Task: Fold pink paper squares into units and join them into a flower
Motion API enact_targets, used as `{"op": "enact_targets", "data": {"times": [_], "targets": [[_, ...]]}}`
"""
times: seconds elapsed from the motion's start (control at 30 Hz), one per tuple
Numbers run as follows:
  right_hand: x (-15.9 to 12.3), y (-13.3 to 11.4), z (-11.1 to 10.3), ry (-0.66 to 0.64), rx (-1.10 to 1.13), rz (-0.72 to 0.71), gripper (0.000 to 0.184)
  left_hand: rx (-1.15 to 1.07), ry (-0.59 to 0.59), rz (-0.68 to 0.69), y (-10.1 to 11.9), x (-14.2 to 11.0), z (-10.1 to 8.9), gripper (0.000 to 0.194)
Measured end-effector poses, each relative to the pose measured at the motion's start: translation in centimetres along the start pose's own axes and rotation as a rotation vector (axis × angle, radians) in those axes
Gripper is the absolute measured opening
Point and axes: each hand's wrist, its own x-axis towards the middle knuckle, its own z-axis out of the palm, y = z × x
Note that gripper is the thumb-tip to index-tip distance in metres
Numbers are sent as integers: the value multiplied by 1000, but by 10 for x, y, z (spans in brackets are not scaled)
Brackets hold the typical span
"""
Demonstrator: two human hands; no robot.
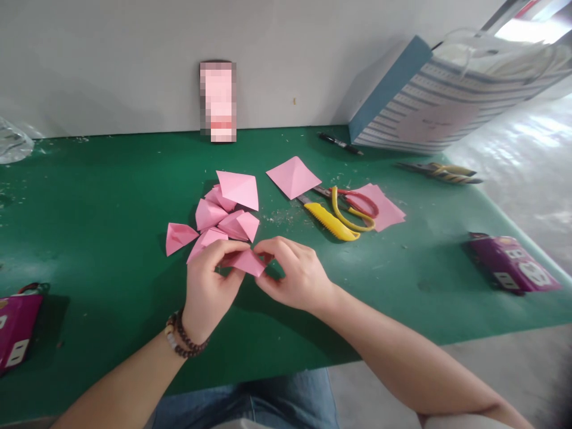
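A small folded piece of pink paper [246, 262] is held between both hands, above the near part of the green tabletop [111, 202]. Its left side is pinched between the thumb and fingers of the left hand [212, 283]. Its right corner is gripped between the thumb and forefinger of the right hand [292, 271]; the remaining fingers are curled. Folded pink paper pieces [235, 223] are clustered just beyond the left hand.

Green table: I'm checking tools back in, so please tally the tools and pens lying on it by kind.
Scissors: 1
Yellow-handled knife: 1
Pliers: 1
Pen: 1
Total: 4
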Motion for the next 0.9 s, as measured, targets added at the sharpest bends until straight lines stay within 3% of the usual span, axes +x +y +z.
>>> {"op": "enact_targets", "data": {"times": [0.17, 0.27, 0.53, 0.8, 0.9], "targets": [[-4, 0, -2, 139, -67, -170, 20, -139, 77, 87, -3, -6, 4, 21], [-6, 0, -3, 160, -137, -250, 20, -203, 128, 91, -3, -11, 7, 24], [-5, 2, -6, 182, -177, -308, 18, -363, 145, -131, -3, -8, 10, 20], [-6, 4, -4, 250, -141, -221, 17, -373, 147, -128, -13, -3, 12, 9], [-1, 5, -9, 321, -89, -139, 21, -382, 73, -243, -8, -1, 11, 31]]}}
